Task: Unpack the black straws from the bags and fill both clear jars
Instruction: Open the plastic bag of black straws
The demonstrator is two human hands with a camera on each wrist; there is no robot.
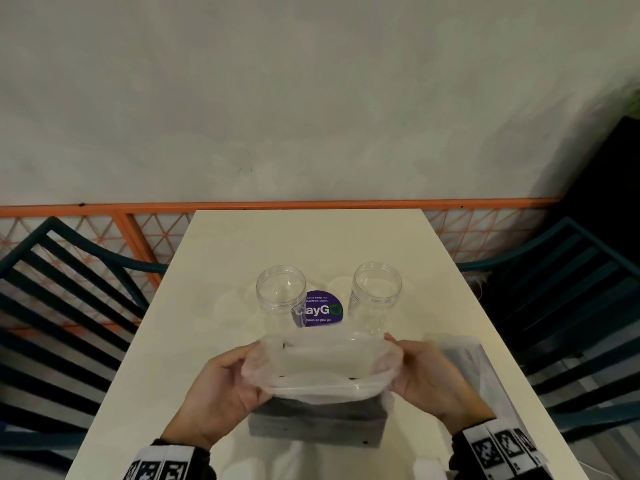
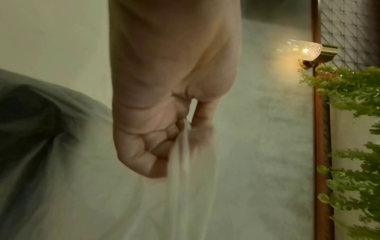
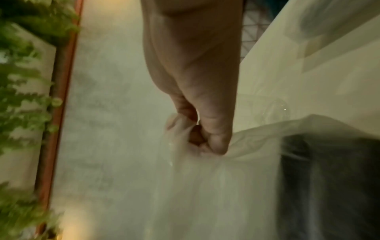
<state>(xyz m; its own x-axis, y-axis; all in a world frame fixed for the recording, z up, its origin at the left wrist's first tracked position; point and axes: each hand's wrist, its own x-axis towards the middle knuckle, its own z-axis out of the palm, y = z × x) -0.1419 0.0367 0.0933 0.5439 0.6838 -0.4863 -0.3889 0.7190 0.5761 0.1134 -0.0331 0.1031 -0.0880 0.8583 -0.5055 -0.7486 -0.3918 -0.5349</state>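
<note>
A clear plastic bag (image 1: 320,367) with a dark block of black straws (image 1: 317,422) in its lower part is held above the table's near edge. My left hand (image 1: 221,386) grips the bag's left rim and my right hand (image 1: 424,379) grips the right rim, so the mouth is stretched wide. In the left wrist view my curled fingers (image 2: 148,146) pinch the plastic (image 2: 185,162); the right wrist view shows the same pinch on the bag (image 3: 185,154), with the straws (image 3: 329,178) dark behind the film. Two empty clear jars (image 1: 281,294) (image 1: 376,291) stand upright beyond the bag.
A second clear bag (image 1: 460,355) lies flat at the right of the cream table (image 1: 311,237). A purple round sticker (image 1: 322,310) sits between the jars. Dark slatted chairs (image 1: 62,306) (image 1: 571,306) flank the table, and a wall with an orange rail (image 1: 311,205) is behind.
</note>
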